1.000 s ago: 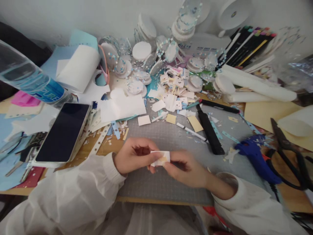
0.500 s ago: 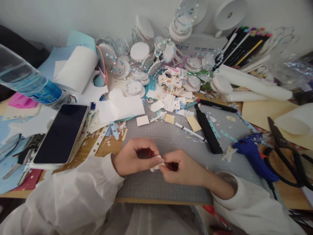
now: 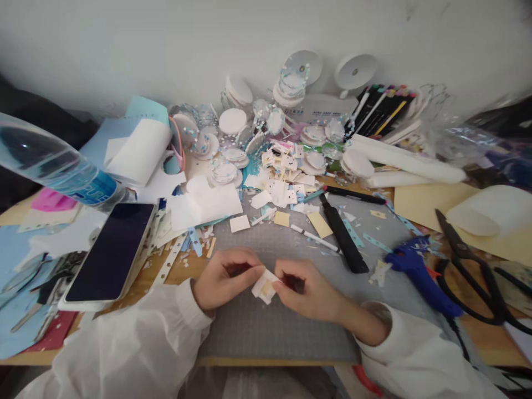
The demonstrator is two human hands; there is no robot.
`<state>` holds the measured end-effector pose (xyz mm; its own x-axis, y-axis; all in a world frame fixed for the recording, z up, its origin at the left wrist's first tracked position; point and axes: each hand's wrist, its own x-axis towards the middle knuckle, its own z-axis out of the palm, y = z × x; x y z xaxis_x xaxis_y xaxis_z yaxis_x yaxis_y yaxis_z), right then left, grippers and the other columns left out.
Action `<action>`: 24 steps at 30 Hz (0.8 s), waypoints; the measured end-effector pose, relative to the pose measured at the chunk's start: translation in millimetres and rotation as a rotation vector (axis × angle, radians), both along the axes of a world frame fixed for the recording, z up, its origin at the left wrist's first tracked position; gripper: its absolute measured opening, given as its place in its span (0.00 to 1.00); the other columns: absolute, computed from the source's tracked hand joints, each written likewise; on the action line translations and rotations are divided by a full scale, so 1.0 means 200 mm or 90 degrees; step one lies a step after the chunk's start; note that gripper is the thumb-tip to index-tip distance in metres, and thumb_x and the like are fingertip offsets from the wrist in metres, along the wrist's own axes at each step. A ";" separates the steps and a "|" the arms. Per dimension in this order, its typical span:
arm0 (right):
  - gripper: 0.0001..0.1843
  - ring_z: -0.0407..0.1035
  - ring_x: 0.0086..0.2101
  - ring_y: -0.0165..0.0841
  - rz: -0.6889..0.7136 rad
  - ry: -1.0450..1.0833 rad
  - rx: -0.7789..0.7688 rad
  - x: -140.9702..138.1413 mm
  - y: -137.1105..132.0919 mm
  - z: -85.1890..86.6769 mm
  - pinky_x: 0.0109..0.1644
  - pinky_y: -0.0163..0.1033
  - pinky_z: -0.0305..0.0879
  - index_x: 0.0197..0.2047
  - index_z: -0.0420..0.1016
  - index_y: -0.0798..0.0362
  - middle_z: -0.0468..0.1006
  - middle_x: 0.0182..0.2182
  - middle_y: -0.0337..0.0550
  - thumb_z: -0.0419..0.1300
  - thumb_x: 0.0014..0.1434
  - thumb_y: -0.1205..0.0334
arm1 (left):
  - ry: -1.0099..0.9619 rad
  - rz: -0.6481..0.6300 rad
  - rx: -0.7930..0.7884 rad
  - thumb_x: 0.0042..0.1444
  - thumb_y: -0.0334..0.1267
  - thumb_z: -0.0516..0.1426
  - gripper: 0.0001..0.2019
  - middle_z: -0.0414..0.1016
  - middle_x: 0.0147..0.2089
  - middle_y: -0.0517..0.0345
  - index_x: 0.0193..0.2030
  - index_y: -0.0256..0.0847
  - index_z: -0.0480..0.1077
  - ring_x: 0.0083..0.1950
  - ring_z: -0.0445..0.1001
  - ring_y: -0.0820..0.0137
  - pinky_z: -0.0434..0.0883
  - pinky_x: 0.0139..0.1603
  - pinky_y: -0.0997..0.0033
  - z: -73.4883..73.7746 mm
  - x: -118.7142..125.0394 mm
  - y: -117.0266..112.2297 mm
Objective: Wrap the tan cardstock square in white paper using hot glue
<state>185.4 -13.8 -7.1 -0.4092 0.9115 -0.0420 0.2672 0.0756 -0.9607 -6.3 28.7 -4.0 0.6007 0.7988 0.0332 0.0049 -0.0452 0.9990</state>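
Over the front of the grey cutting mat [image 3: 274,338], a small piece of white paper [image 3: 261,284] with a yellowish patch is held between my two hands. My left hand [image 3: 228,279] pinches its left corner between thumb and forefinger. At the right edge, my right hand [image 3: 305,291] grips the same paper with thumb and curled fingers. Beyond them on the mat lie a white pen [image 3: 316,238], a cream paper rectangle [image 3: 281,219] and a white one [image 3: 240,223]. A black cutter-like tool [image 3: 343,235] rests to the right of the pen.
A blue glue gun [image 3: 424,277] and black scissors [image 3: 469,266] lie at the right. On the left are a phone [image 3: 111,252] and a tilted water bottle [image 3: 62,166]. Behind the mat sit a heap of paper cut-outs [image 3: 286,172], white discs [image 3: 233,121] and a bundle of markers [image 3: 382,111].
The paper between my hands has opened out, and its yellowish patch now shows. My hands have drawn slightly apart. The head view has tilted up, showing more wall.
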 end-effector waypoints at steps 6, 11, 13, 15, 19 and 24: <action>0.14 0.48 0.21 0.23 0.013 0.014 0.016 -0.02 0.00 -0.02 0.23 0.31 0.45 0.20 0.55 0.52 0.55 0.17 0.29 0.58 0.50 0.66 | 0.060 -0.039 0.007 0.52 0.40 0.63 0.11 0.72 0.27 0.53 0.29 0.31 0.75 0.27 0.68 0.73 0.66 0.28 0.74 0.00 -0.01 -0.01; 0.13 0.52 0.22 0.24 -0.022 0.058 0.036 0.00 0.04 -0.03 0.24 0.31 0.48 0.22 0.61 0.53 0.59 0.19 0.31 0.59 0.54 0.61 | 0.065 0.057 0.011 0.50 0.43 0.64 0.13 0.75 0.26 0.54 0.27 0.33 0.76 0.27 0.70 0.73 0.68 0.28 0.75 0.00 -0.01 -0.01; 0.15 0.54 0.21 0.24 -0.042 0.085 0.038 0.02 0.07 -0.03 0.24 0.31 0.49 0.24 0.63 0.53 0.61 0.19 0.31 0.58 0.57 0.55 | 0.078 0.100 0.037 0.51 0.44 0.63 0.13 0.76 0.24 0.54 0.28 0.33 0.76 0.24 0.70 0.74 0.67 0.25 0.77 0.01 0.00 -0.01; 0.16 0.54 0.19 0.23 -0.070 0.112 0.037 0.05 0.08 -0.02 0.23 0.31 0.50 0.26 0.64 0.53 0.61 0.18 0.30 0.56 0.60 0.52 | 0.089 0.143 0.064 0.54 0.44 0.61 0.13 0.76 0.23 0.55 0.31 0.33 0.76 0.21 0.70 0.75 0.68 0.24 0.77 0.01 -0.01 -0.03; 0.17 0.50 0.16 0.23 -0.138 0.170 0.038 0.10 0.07 0.01 0.21 0.32 0.47 0.28 0.66 0.54 0.59 0.14 0.28 0.55 0.61 0.50 | 0.113 0.198 0.149 0.57 0.44 0.59 0.13 0.81 0.31 0.50 0.36 0.34 0.77 0.32 0.78 0.68 0.75 0.35 0.70 0.02 -0.04 -0.10; 0.17 0.54 0.17 0.24 -0.219 0.301 0.050 0.12 -0.05 0.05 0.22 0.33 0.51 0.27 0.68 0.53 0.61 0.16 0.31 0.57 0.60 0.49 | 0.159 0.156 0.284 0.55 0.40 0.61 0.07 0.81 0.44 0.49 0.37 0.43 0.79 0.46 0.78 0.62 0.73 0.50 0.60 0.00 -0.12 -0.17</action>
